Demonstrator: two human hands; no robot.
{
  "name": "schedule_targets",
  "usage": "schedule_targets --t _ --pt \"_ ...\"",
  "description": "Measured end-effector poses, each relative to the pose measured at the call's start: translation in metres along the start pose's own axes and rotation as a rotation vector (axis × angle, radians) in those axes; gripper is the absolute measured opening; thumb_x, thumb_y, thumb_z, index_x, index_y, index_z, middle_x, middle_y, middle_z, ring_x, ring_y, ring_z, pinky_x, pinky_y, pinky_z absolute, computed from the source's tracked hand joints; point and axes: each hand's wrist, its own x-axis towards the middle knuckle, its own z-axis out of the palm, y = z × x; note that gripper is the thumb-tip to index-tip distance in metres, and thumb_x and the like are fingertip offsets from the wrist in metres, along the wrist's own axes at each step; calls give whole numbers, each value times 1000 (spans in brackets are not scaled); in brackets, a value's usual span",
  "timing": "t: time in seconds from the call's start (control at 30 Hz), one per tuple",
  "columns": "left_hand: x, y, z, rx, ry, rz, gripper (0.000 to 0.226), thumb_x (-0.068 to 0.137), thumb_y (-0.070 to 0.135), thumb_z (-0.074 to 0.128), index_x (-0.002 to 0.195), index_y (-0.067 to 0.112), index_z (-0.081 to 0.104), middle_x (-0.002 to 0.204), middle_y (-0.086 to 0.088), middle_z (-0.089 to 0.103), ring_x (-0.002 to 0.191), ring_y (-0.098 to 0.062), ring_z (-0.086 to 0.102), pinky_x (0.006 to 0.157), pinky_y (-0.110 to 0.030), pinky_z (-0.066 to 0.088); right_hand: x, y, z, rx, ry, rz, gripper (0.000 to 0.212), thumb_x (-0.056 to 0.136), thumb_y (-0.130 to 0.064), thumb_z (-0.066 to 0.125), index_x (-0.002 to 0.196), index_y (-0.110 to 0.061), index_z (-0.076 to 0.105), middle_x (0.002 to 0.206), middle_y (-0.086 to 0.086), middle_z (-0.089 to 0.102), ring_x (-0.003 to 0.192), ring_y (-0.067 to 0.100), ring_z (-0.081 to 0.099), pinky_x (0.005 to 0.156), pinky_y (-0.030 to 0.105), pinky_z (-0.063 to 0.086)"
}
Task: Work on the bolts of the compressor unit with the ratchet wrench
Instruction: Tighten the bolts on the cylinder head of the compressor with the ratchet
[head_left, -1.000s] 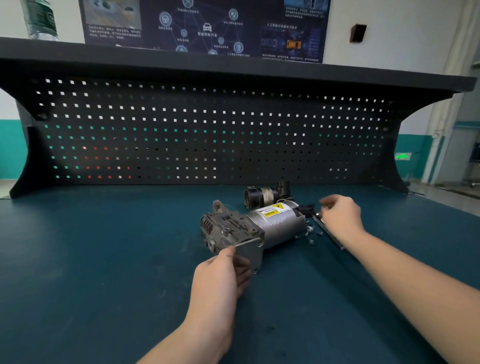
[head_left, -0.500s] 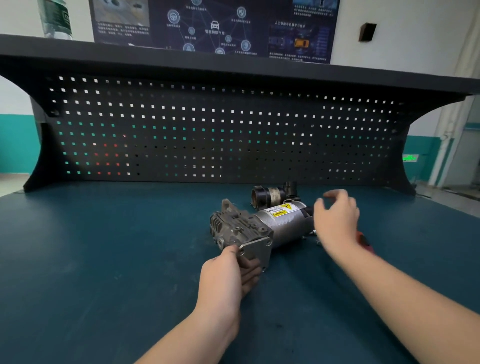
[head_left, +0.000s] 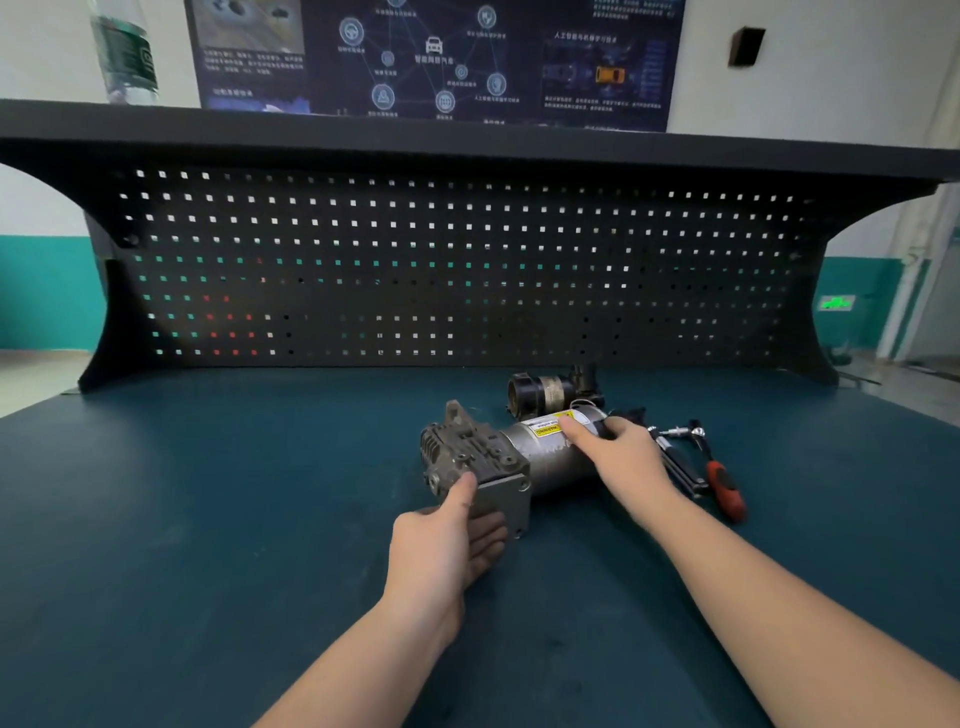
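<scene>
Compressor (head_left: 524, 457) sits mid-frame, gripped at its plate end by the left hand (head_left: 447, 545), right hand (head_left: 621, 457) curled over the barrel. Wrench (head_left: 722, 480) lies untouched just right; unit should probably be steadied before it's grabbed.

Compressor unit (head_left: 524, 457) mid-bench (head_left: 208, 519), ratchet wrench (head_left: 714, 467) right, pegboard (head_left: 415, 270) behind.
</scene>
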Motion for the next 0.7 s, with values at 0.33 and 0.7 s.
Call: schedule_targets --t 0.33,0.7 --pt "41 51 -61 39 404 106 49 84 33 46 123 6 36 78 -25 66 57 -29 62 58 -34 51 -48 -27 44 -175 -178 -191 37 90 -35 64 121 -14 63 102 -1 67 106 20 60 78 24 40" --pt "54 63 -84 54 388 102 50 79 32 40 121 6 47 87 -22 69 58 -29 66 51 -30 51 -113 -84 141 -649 -114 -581 30 94 -41 53 113 -17 48 117 5 56 114 27 39 88 40 27"
